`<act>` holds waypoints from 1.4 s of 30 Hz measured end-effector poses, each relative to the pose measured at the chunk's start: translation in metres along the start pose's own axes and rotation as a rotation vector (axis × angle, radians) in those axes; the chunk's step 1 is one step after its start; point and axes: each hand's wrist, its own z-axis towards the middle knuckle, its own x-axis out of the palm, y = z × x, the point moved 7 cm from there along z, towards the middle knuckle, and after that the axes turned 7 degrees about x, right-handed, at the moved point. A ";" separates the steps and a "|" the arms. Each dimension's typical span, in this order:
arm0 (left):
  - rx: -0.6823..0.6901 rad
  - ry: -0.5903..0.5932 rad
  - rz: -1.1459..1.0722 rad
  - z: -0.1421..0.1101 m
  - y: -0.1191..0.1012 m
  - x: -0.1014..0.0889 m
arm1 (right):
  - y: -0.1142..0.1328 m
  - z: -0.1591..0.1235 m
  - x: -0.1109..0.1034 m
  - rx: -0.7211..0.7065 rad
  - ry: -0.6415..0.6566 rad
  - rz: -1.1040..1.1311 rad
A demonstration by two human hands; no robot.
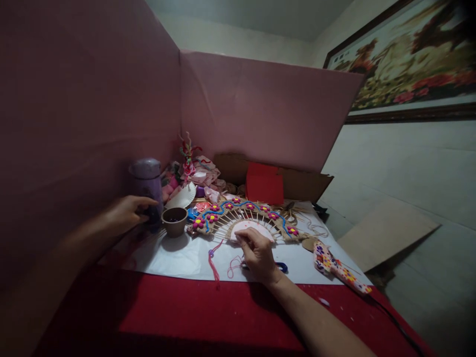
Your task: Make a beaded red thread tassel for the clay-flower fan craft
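My left hand [128, 213] is beside a purple flask [145, 181], its index finger and thumb apart; a dark patch shows between them, and I cannot tell what it is. My right hand [256, 253] is closed in a pinch over the pale half-round centre [256, 228] of a fan-shaped craft piece; whatever sits in the fingertips is too small to make out. The fan has thin stick ribs and a burlap band [223, 212] with magenta-and-yellow flowers and a blue wavy line. Below it lie a pink tassel [212, 263] with a purple bead and a loop of pink thread [233, 267].
A brown cup [174, 221] with dark contents stands left of the fan. Flower-patterned glue gun [340, 267] with a cord lies right. Blue-handled scissors [281, 267] lie partly behind my right wrist. Craft scraps, a red card [264, 183] and cardboard [305, 181] line the back.
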 end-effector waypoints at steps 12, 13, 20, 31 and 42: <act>-0.035 -0.180 -1.082 0.001 -0.094 -0.027 | -0.010 0.001 -0.005 0.143 -0.055 0.052; -0.016 -0.193 -1.207 0.003 -0.104 -0.032 | -0.010 0.001 -0.005 0.152 -0.042 0.055; 0.086 -0.187 -1.442 0.012 -0.148 -0.056 | -0.018 0.000 0.000 0.181 0.011 0.055; -0.063 -0.263 -1.613 0.034 -0.107 -0.049 | 0.133 -0.030 0.080 -0.347 0.808 0.112; 0.007 -0.290 -1.479 -0.004 -0.128 -0.077 | 0.150 0.021 0.202 -0.265 0.856 0.082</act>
